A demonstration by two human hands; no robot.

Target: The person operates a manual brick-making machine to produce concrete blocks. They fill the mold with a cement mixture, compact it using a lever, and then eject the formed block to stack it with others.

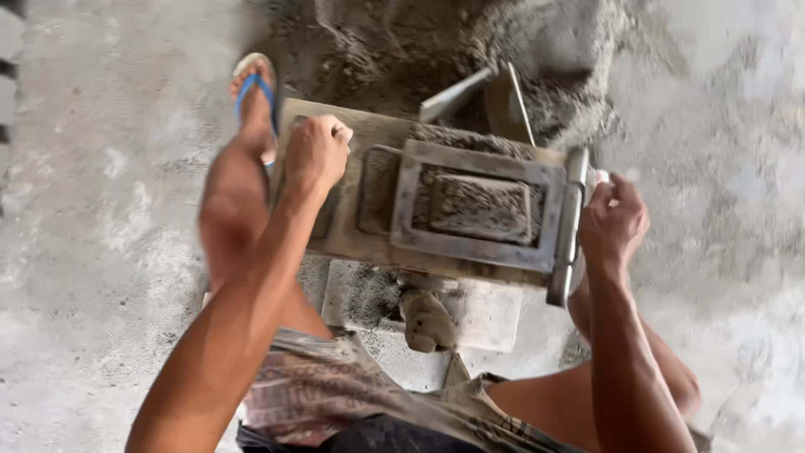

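Nearest the camera, at 6 o'clock, lie the person's patterned shorts (335, 394), with both bare forearms running up from them. A grey concrete block (490, 315) sits just beyond, between the knees, with a lump of cement-caked cloth or glove (426, 320) resting on it; which of the two it is cannot be told.

The left hand (317, 153) is at 10 o'clock from the block. Its grip is closed into a fist over the left end of the wooden board (352, 243) that carries the mould; what exactly the fingers wrap there is hidden. The right hand (615, 220) is at 3 o'clock, its grip curled tightly around the right-end handle of the metal block mould (478, 201).

The mould lies between the two hands, at the centre, a grey rectangular steel frame packed with damp cement mix (480, 206). It touches the right grip and sits just beside the left one.

Farther off, at 11 o'clock, a foot in a blue flip-flop (254, 88) stands on the floor. At 12 o'clock a shovel blade (490, 96) rests in a heap of grey sand mix (520, 50). Pale concrete floor (101, 252) spreads around. No packages, labels or signs show.
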